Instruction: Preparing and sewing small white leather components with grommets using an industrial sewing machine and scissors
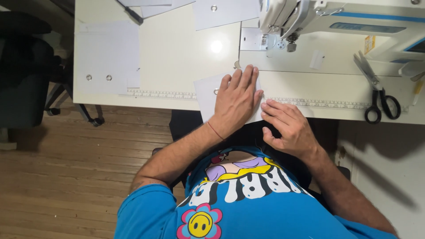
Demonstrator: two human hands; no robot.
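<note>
My left hand [238, 98] lies flat, fingers together, on a white sheet piece with a metal eyelet [206, 94] at the front edge of the white sewing table [177, 48]. The sheet overhangs the table edge toward me. My right hand [287, 126] is just right of it, fingertips touching the sheet's right edge near the table's front rim, fingers slightly curled. Neither hand grips anything.
A white sewing machine [336, 20] stands at the back right. Black-handled scissors [376, 90] lie to the right. More white pieces with eyelets [106, 57] sit at the left and back [223, 12]. A ruler strip runs along the front edge. A dark chair [22, 75] stands left.
</note>
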